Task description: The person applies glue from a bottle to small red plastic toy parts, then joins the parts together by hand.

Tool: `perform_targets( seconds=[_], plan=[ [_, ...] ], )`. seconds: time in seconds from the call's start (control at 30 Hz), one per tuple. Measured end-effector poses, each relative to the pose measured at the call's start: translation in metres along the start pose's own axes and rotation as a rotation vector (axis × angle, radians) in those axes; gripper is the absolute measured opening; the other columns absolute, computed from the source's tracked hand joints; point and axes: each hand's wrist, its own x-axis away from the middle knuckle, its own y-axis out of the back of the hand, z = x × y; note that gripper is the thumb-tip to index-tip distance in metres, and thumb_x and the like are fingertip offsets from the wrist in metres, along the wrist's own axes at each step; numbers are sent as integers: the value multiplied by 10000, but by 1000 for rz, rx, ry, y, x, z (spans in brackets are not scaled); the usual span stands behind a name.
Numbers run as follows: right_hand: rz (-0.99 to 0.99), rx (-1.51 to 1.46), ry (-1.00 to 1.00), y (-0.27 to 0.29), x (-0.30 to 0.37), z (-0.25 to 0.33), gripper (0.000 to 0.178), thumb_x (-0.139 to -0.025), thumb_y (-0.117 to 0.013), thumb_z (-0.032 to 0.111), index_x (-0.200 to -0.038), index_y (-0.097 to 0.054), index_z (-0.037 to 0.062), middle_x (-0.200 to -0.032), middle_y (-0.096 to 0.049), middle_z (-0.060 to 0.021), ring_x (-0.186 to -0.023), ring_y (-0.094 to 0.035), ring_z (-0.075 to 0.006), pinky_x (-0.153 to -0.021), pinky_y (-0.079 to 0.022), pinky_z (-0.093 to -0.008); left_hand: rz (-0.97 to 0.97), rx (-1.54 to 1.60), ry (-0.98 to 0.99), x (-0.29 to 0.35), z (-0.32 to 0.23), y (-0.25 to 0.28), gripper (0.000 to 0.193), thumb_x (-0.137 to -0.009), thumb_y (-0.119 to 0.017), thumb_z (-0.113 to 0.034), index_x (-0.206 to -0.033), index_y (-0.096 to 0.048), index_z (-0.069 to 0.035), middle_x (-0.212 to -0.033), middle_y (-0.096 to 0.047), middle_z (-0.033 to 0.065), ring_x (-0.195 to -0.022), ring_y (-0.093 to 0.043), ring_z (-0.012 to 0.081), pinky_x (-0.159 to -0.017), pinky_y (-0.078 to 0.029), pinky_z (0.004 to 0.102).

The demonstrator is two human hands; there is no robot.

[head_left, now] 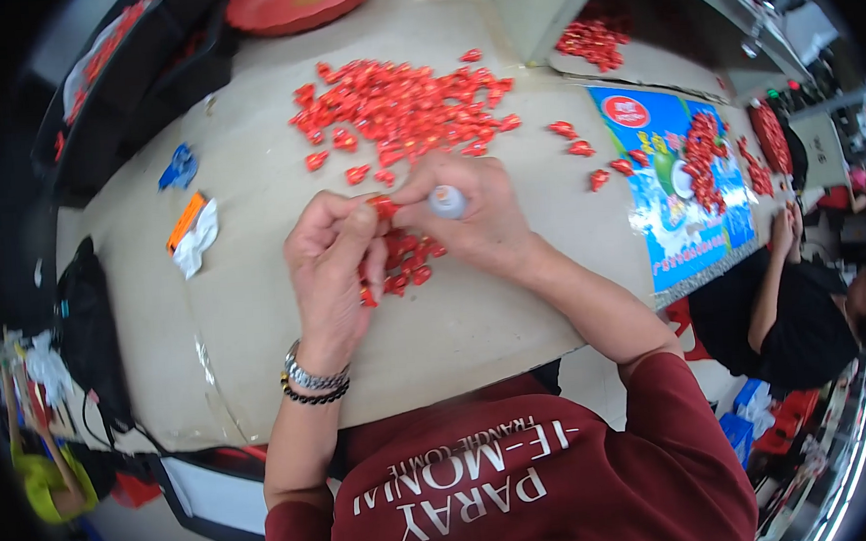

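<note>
My left hand [328, 262] and my right hand [474, 213] meet over the middle of the beige table [257, 311], and both pinch one small red wrapped piece [382, 207] between their fingertips. In my right hand there is also a small white and blue roll [447, 201], held against the palm. Just under my hands lies a little heap of red wrapped pieces [408, 260]. A big loose pile of the same red pieces [403, 109] spreads out farther back. My left wrist carries a metal watch and a dark bead bracelet.
A red tray [298, 3] stands at the back edge. A blue printed sheet [675, 181] with more red pieces lies at the right, where another person in black [793, 313] sits. An orange and white scrap [191, 234] and a blue scrap [179, 167] lie at the left.
</note>
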Motion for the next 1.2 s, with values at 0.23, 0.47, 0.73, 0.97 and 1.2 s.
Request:
perform_targets(
  seconds=[0.23, 0.47, 0.73, 0.97, 1.2],
  plan=[
    [-278, -188, -268, 49, -16, 19, 78, -808, -661, 58, -878, -627, 54, -741, -627, -3, -614, -571, -64, -519, -441, -191, 16, 361, 76, -4, -10, 13, 368, -980, -465, -329, -1101, -528, 13, -854, -595, 89, -575, -475, 96, -349, -331, 182],
    [-561, 437, -629, 163, 14, -28, 68, -794, -651, 87, -834, -639, 33, -662, -569, -10, -561, -492, -86, -504, -387, -245, -51, 737, 368, -4, -24, 15, 296, -900, -423, -148, -1104, -529, 39, -1027, -574, 178, -867, -525, 216, -418, -367, 206],
    [-460, 841, -729, 201, 39, -61, 168, -805, -659, 145, -914, -670, 17, -742, -646, -84, -654, -553, -120, -585, -430, -276, 181, 594, 272, -3, -18, 20, 239, -961, -456, -135, -1125, -535, 19, -1013, -601, 118, -694, -526, 152, -365, -336, 190],
    [-393, 267, -486, 135, 2, 10, 369, -822, -610, 85, -1184, -540, 76, -998, -565, -41, -791, -555, -108, -601, -423, -234, 243, 550, 225, -3, -15, 9, 298, -960, -509, -175, -1204, -523, -5, -946, -595, 44, -596, -486, 93, -341, -335, 177],
    [34, 165, -82, 57, -22, 30, 382, -870, -578, 95, -1236, -489, 30, -998, -535, -47, -775, -570, -113, -611, -429, -224, 226, 471, 163, -5, -13, 12, 306, -953, -530, -193, -1206, -526, -22, -918, -578, 43, -558, -459, 75, -349, -343, 166]
  ],
)
